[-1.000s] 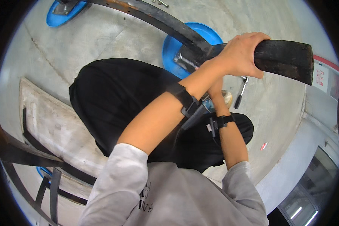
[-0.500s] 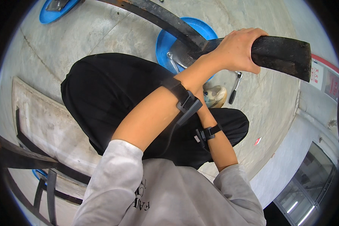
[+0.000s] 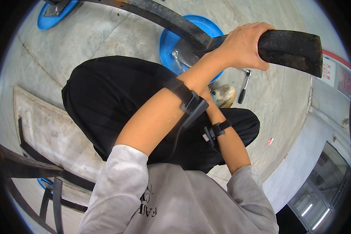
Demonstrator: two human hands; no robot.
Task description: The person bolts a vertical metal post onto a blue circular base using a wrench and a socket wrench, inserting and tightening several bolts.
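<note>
My left hand (image 3: 245, 45) is closed round a thick black metal post (image 3: 290, 50), part of a dark metal frame whose curved bar (image 3: 163, 17) runs off to the upper left. Its thumb shows below the post, with the fingers over the far side. Beneath the left forearm passes my right forearm (image 3: 232, 150), and the right hand's fingers are hidden behind it. Below the frame, a round blue tray (image 3: 165, 46) lies on the floor. A chrome wrench (image 3: 176, 58) rests at the tray, partly covered by my left forearm. A ratchet wrench with a black handle (image 3: 243, 87) lies to the right.
My shoe (image 3: 224, 95) and bent knees in black trousers (image 3: 117, 93) fill the middle. Another blue tray (image 3: 52, 19) stands at the upper left. More black metal bars (image 3: 31, 163) are at the lower left, by a pale board (image 3: 50, 124). A white wall (image 3: 300, 163) rises on the right.
The view has shifted slightly. My left hand keeps its hold on the post, which sits a little higher in the picture. The wrenches and tray have not visibly moved on the floor.
</note>
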